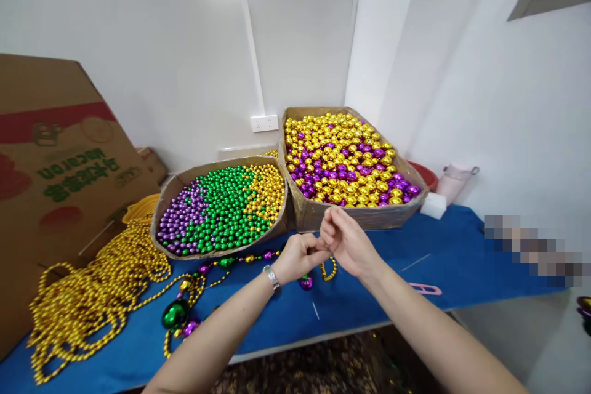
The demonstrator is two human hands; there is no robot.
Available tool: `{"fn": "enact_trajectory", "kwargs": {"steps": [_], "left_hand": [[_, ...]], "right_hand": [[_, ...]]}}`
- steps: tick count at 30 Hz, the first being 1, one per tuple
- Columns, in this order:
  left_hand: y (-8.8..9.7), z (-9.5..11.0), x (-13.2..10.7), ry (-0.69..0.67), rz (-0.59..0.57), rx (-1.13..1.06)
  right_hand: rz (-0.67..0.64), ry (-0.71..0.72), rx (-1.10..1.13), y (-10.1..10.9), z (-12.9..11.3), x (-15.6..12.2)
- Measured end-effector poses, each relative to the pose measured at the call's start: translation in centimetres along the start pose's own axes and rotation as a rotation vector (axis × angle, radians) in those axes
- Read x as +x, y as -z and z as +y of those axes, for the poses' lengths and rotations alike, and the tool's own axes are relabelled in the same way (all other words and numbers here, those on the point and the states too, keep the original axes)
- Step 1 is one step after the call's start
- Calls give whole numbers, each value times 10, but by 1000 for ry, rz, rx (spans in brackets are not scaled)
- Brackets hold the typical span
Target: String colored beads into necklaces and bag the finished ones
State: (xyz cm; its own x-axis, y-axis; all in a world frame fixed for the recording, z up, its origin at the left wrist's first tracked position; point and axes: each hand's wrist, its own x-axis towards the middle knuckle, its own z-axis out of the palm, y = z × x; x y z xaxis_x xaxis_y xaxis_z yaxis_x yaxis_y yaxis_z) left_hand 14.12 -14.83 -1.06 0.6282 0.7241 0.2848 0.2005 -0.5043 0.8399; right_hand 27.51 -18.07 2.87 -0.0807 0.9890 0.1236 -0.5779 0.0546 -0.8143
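Observation:
My left hand (pixel 299 257), with a metal watch on the wrist, reaches over the blue table (pixel 360 295). Its thumb and fingers are pinched together against the fingers of my right hand (pixel 349 242), which are also curled closed. Whatever lies between the fingertips is too small to make out. Just below hang or lie a short gold bead loop (pixel 329 269) and a purple ball (pixel 305 283). A garland of green, gold and purple balls (pixel 226 263) runs along the table to the left of my hands, with a large green ball (pixel 175 314) in it.
Behind my hands stand a carton of small beads (pixel 217 253) and a carton of larger gold and purple balls (pixel 318 215). Gold bead strands (pixel 87 301) pile up before a cardboard box (pixel 60 154). Rightward are a white block (pixel 433 205), a pink cup (pixel 455 181) and a pink-handled item (pixel 427 289).

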Motion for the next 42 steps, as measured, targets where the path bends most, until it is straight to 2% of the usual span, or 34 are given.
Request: {"fn": "enact_trajectory", "kwargs": {"steps": [3,7,10,12,15,18,20,22,25,27,30,33,35,38,40,42], "left_hand": [[6,10,3,-62,-7,76],[10,19,2,-41,9,151],[11,20,-2,-13,9,187],[10,19,-5,3,28,192],[4,13,-6,33,-15,172],[-5,7,-9,41,-200,77],[-11,5,-11,-13,-294,53],[-15,7,-15,-88,-348,38],[-14,12,-20,-172,-368,-40],[-10,14,-22,-187,-273,-85],[-2,14,-23,-125,-48,-122],[6,13,-23,10,75,-183],[10,14,-22,62,101,-227],[15,15,-21,89,112,-261],[18,16,-21,120,97,-278],[21,14,-22,174,69,-313]], "right_hand": [[8,21,-25,-18,-13,6],[4,82,-57,-44,-49,11],[-28,189,-99,-63,-78,13],[-63,267,-160,-73,-88,15],[-134,312,-378,-86,-81,20],[-373,193,-890,-92,-55,29],[-536,99,-1115,-92,-34,37],[-620,47,-1249,-88,-15,47],[-602,-9,-1483,-72,2,60],[-512,-17,-1606,-57,1,63],[-351,59,-1693,-32,-16,51],[-259,173,-1651,-8,-35,21],[-270,195,-1580,7,-36,-3],[-305,144,-1294,22,-22,-30],[-258,159,-1229,25,-11,-41],[-213,207,-1261,24,-4,-48]]}}
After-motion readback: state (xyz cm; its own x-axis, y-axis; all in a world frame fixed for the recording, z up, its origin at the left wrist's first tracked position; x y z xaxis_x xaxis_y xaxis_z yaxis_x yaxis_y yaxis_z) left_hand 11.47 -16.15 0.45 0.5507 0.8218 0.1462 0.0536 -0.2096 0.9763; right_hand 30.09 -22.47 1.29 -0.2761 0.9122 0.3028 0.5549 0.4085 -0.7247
